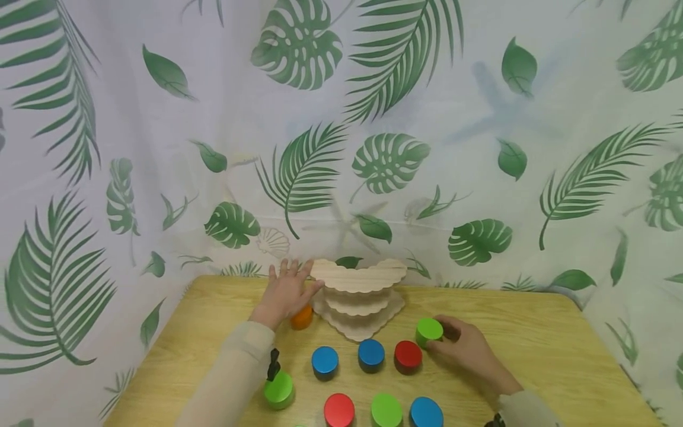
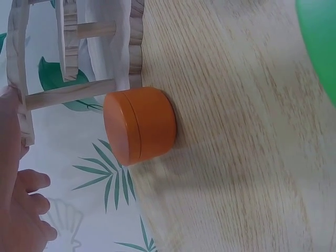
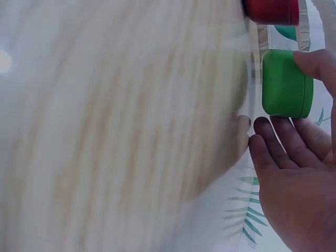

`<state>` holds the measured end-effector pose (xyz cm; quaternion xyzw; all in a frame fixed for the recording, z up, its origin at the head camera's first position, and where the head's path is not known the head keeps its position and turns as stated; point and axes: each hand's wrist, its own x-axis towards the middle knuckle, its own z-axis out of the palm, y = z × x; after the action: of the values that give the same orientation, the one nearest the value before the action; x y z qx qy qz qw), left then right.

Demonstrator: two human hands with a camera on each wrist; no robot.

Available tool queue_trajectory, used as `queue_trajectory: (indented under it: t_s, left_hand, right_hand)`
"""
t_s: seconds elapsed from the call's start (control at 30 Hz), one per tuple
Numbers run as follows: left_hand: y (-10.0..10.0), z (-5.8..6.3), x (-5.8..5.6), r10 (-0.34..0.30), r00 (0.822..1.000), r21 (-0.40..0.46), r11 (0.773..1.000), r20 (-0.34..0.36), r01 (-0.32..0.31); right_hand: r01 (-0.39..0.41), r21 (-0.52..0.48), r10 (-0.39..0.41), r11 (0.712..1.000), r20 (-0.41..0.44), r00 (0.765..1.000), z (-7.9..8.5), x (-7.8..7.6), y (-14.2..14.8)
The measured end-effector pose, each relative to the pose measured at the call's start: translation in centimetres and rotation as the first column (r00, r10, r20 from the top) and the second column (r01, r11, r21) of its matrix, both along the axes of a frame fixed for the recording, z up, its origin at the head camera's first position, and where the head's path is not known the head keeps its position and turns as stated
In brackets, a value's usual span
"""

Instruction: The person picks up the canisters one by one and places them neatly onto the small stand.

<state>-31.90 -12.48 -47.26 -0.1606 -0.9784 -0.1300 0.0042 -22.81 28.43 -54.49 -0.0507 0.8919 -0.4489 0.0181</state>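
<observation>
My right hand [image 1: 472, 350] pinches a small green round lidded tin [image 1: 428, 332] between thumb and fingers, right of the red tin. In the right wrist view, the thumb lies on one side of that green tin [image 3: 286, 84] and the fingertips on the opposite side. Spread fingers mark my left hand [image 1: 285, 293], which rests at the left end of a wooden tiered stand [image 1: 357, 277] with scalloped edges. Its thumb touches the stand's edge in the left wrist view. Beneath this hand, an orange lidded tin [image 2: 142, 126] stands on the table beside the stand.
On the wooden table [image 1: 523, 332] stand blue tins [image 1: 325, 362], a red tin [image 1: 408, 356], and more red, green and blue ones along the front. A green tin [image 1: 279, 391] sits by the left forearm. Behind the table hangs a leaf-patterned cloth [image 1: 320, 118].
</observation>
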Motion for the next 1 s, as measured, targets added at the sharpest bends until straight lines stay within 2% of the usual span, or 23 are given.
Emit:
queue_trajectory:
  t_s: [0.2,0.3,0.43,0.77,1.0]
  left_hand:
    - [0.4,0.4,-0.2,-0.006,1.000,0.019,1.000,0.001,0.006]
    - [0.5,0.5,-0.2,-0.005,1.000,0.031,0.999,0.004,0.005]
    - [0.5,0.2,-0.4,0.000,1.000,0.033,0.999,0.008,0.000]
    - [0.1,-0.1,-0.3,0.008,1.000,0.030,1.000,0.005,-0.008]
    - [-0.1,0.1,-0.2,0.003,1.000,0.023,1.000,0.009,-0.004]
  right_hand:
    - [-0.005,0.003,0.005,1.000,-0.038,0.999,0.7,-0.1,0.0]
    - [-0.019,-0.008,0.018,1.000,-0.078,0.997,1.6,-0.3,-0.3]
    - [-0.045,-0.037,0.042,0.998,-0.080,0.996,3.3,-0.6,-1.0]
    - [-0.135,-0.028,0.131,0.990,-0.124,0.984,6.0,-2.4,-3.5]
    - [-0.140,0.000,0.139,0.990,-0.153,0.978,7.5,-3.4,-4.8]
